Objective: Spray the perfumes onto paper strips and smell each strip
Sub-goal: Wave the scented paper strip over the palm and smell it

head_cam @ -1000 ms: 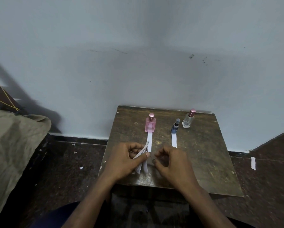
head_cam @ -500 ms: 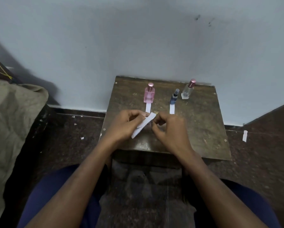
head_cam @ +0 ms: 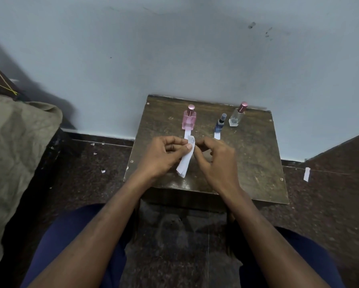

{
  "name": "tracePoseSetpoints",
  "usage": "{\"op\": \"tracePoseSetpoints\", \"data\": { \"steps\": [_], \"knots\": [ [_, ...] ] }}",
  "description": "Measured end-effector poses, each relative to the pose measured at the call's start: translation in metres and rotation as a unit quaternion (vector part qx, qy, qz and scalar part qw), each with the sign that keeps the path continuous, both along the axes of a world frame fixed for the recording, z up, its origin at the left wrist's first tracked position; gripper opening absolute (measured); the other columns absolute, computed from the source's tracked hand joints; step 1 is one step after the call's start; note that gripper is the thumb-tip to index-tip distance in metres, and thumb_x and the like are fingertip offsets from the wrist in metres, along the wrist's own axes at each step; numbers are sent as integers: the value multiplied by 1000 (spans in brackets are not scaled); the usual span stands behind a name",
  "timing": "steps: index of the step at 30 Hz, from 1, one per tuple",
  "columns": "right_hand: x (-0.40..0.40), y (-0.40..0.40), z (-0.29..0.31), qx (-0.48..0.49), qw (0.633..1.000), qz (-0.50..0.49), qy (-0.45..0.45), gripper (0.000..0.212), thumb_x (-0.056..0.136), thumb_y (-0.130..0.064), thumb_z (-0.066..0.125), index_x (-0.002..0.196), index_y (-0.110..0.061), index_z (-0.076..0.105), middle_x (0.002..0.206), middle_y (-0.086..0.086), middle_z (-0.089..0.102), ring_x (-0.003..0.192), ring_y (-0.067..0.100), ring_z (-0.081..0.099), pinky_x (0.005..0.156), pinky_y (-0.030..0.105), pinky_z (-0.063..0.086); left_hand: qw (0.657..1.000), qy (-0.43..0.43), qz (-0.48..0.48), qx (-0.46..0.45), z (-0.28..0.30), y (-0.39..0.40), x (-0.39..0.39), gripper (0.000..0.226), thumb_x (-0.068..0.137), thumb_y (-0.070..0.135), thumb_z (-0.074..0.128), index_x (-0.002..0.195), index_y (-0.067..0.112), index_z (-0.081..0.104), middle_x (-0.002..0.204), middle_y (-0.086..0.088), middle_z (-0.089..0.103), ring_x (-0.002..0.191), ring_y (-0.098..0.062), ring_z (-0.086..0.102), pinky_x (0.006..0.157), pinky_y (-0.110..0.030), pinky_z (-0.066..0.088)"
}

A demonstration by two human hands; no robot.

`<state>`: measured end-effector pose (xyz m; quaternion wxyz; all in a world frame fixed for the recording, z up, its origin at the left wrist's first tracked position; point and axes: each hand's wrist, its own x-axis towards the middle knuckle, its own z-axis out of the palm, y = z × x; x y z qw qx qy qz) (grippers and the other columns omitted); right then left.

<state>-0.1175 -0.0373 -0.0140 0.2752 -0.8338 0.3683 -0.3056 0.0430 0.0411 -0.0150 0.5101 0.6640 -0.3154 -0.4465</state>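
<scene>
Just paper strips (head_cam: 185, 161) between L-hand fingers (head_cam: 188, 146), R hand (head_cam: 214, 159) perhaps touching.

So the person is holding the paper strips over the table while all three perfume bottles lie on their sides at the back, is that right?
Not quite: the head view shows the pink bottle, blue bottle and clear bottle standing upright. The left hand does hold the paper strips over the table.

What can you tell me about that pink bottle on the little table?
The pink bottle is a small, flat-sided, see-through perfume flask, glass or clear plastic by its look, with a rounded pink metallic cap. It stands upright toward the back of the worn wooden table, leftmost of three bottles. A white paper strip lies just in front of its base. Neither hand touches it.
</scene>
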Motion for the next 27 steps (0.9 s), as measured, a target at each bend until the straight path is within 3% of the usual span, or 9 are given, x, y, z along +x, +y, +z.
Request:
{"op": "tracePoseSetpoints", "data": {
  "steps": [6, 8, 13, 16, 18, 20, 23, 25, 27],
  "knots": [
    [-4, -2, 8, -130, 991, 23, -26, 5, 93, -8, 79, 90, -10, 75, 84, -2, 71, 80, 11, 57, 72, 21, 40, 998, 50, -15, -33, 6, 2, 5, 8, 89, 17, 84, 94, 12, 81, 86, -5, 83, 75, -10, 79, 68, -21, 61],
    [-7, -2, 11, -161, 986, 26, -18, 6, 92, -5, 78, 89, -8, 74, 83, 1, 70, 79, 14, 56, 72, 22, 41, 997, 64, -23, -49, 8, 3, 7, 13, 82, 22, 85, 90, 14, 81, 85, -4, 83, 75, -9, 78, 67, -21, 61],
    [-37, -42, 16, 43, 975, -217, 24, 11, 100, -15, 71, 95, -10, 79, 80, -8, 68, 67, 6, 60, 66, -3, 36, 996, 52, 19, -77, 4, 3, 14, 16, 82, 21, 84, 97, 15, 81, 84, 1, 83, 76, -4, 77, 67, -17, 58],
    [-46, -49, 14, 156, 969, -191, 15, 8, 100, -21, 72, 93, -20, 77, 81, -11, 72, 71, -1, 63, 70, 10, 45, 998, 20, 35, -49, -7, 3, 20, 14, 94, 18, 81, 108, 17, 82, 93, 1, 83, 87, -8, 77, 82, -28, 61],
    [-42, -44, 8, 283, 946, -156, -35, 2, 99, -18, 74, 100, -18, 76, 92, 5, 80, 81, 13, 74, 74, 28, 56, 1000, -5, 28, -12, -14, 3, 21, 14, 98, 19, 78, 111, 21, 83, 92, 5, 82, 88, -8, 76, 89, -38, 63],
    [-38, -41, 3, 362, 919, -130, -88, 14, 99, -10, 73, 113, -12, 75, 101, 15, 81, 91, 27, 77, 77, 40, 59, 998, -50, 29, 14, -18, 3, 22, 11, 100, 22, 76, 106, 29, 82, 82, 12, 77, 84, -8, 74, 91, -42, 62],
    [-37, -43, 3, 381, 910, -122, -111, 15, 99, -8, 70, 113, -12, 76, 100, 13, 82, 92, 29, 77, 74, 38, 59, 988, -148, 36, 31, -18, 3, 27, 6, 99, 30, 77, 102, 34, 79, 78, 16, 71, 78, -2, 68, 79, -32, 62],
    [-37, -42, 4, 387, 904, -130, -125, 10, 100, -12, 72, 109, -13, 76, 97, 7, 82, 93, 22, 79, 73, 33, 59, 975, -216, 42, 34, -18, 4, 28, 3, 99, 34, 77, 102, 33, 78, 84, 17, 69, 77, 3, 65, 71, -21, 51],
    [-38, -43, 3, 383, 904, -133, -133, 7, 100, -14, 73, 106, -15, 76, 97, 5, 82, 92, 20, 80, 74, 32, 60, 966, -250, 46, 37, -18, 4, 28, 6, 98, 35, 78, 101, 30, 78, 86, 17, 70, 79, 3, 65, 69, -18, 47]
  ]
}}
